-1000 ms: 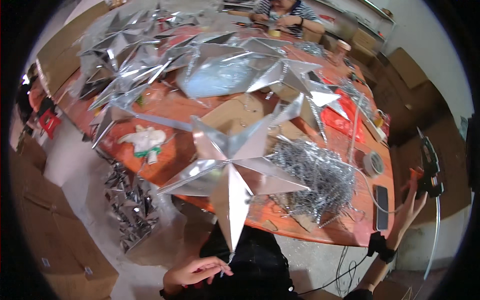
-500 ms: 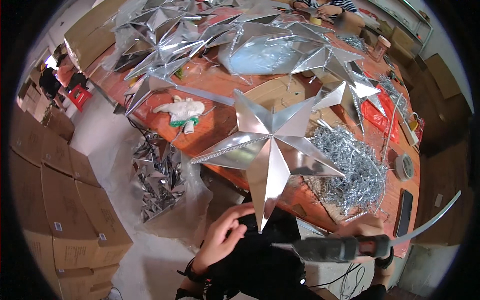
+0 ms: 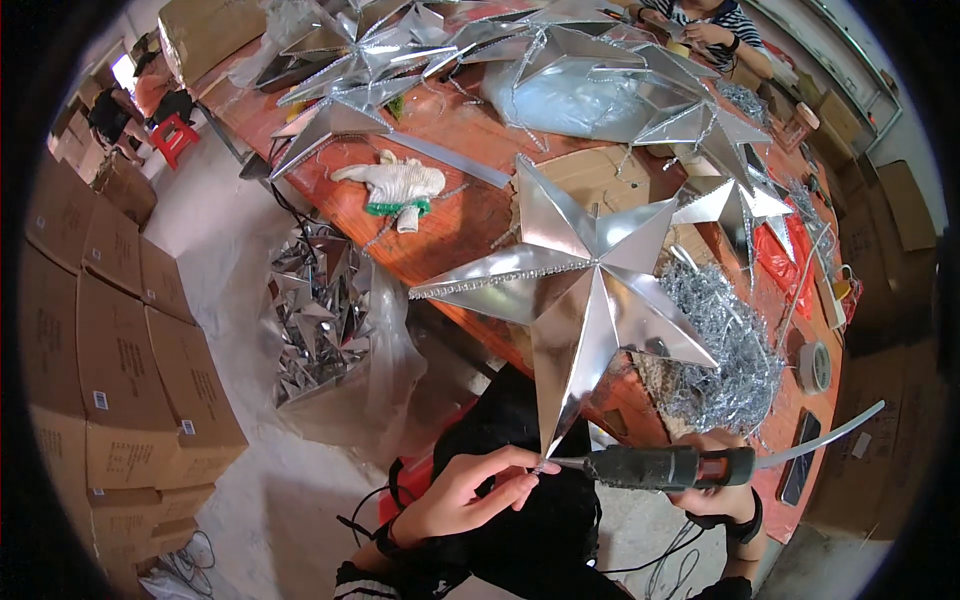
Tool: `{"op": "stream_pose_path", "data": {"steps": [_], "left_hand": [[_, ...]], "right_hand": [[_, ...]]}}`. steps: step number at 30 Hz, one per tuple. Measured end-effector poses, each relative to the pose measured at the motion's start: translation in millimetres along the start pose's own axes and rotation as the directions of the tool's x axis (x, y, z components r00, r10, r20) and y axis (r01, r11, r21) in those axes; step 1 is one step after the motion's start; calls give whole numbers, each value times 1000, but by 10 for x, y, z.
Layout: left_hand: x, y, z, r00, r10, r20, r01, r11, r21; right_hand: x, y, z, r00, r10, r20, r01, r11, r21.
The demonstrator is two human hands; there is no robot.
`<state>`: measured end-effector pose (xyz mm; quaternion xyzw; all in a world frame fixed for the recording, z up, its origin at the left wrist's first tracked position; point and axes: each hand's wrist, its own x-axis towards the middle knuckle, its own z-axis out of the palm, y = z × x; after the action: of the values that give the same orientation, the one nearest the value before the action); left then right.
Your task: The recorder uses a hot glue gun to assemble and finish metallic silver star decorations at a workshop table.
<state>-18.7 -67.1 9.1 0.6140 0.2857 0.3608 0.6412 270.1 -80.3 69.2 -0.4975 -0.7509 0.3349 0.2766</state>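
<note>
A large silver five-pointed star (image 3: 565, 340) stands out in front of me, over the near table edge. A sparkling silver trim (image 3: 500, 279) runs along the ridge of its left arm. My left hand (image 3: 470, 495) has thumb and forefinger pinched at the star's lowest tip. Anything small between these fingertips is hard to make out. My right hand (image 3: 715, 470) grips a dark glue gun (image 3: 650, 467), a pale glue stick (image 3: 825, 435) jutting from its rear. The gun's nozzle touches or nearly touches the star's tip, beside my left fingertips.
A heap of silver tinsel (image 3: 720, 350), a tape roll (image 3: 814, 368) and a phone (image 3: 800, 460) lie right. White gloves (image 3: 395, 188) rest left, with more silver stars (image 3: 545, 60) behind. A plastic bag of silver pieces (image 3: 320, 320) stands below. Another person's hand (image 3: 710, 35) works at the far side.
The glue gun's nozzle has come up to the star's lower tip, and my left fingers have closed there. My view has shifted, so the table sits slightly further right.
</note>
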Motion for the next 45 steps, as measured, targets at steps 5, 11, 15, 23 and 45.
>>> {"op": "stream_pose_path", "data": {"steps": [5, 11, 15, 23, 45], "left_hand": [[-4, -9, -25, 1000, -3, 11, 3, 1000, -3], [5, -32, -25, 1000, 15, 15, -15, 999, -36], [2, -31, -32, 1000, 4, 22, -3, 1000, -22], [-5, -49, -42, 1000, 15, 28, -13, 999, -49], [22, -289, -79, 979, -98, 179, 97, 995, 10]], "right_hand": [[34, -39, -13, 998, 51, 24, -51, 999, 5], [31, -75, -35, 986, 152, 68, -155, 987, 33], [25, -53, -30, 985, 155, 79, -159, 986, 50], [-3, 47, -45, 995, 97, 0, -97, 995, 21], [117, -112, 59, 907, 376, -192, -322, 910, 259]]}}
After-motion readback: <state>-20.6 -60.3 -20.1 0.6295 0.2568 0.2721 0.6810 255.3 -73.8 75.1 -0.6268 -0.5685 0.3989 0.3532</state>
